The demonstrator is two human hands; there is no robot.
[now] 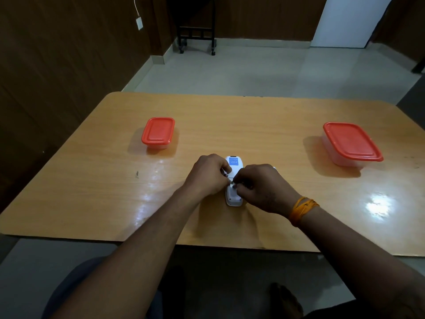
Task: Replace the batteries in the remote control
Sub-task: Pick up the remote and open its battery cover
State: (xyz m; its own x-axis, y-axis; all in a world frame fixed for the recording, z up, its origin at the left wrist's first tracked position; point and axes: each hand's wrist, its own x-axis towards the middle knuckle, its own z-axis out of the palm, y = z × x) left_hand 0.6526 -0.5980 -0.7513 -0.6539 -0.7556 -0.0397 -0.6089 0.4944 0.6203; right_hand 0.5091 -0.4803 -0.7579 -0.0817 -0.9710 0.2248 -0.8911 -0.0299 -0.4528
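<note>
We see the white remote [234,162] lying back-up on the wooden table [253,116]. Left hand [208,174] and right hand [262,187] curl over its middle, fingertips meeting there. Two red-lidded tubs [158,132] [351,141] flank it, well apart.

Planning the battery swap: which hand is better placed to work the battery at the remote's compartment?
Probably the right hand: its fingertips pinch at the open compartment of the remote, while the left hand grips its side, steadying it.
</note>
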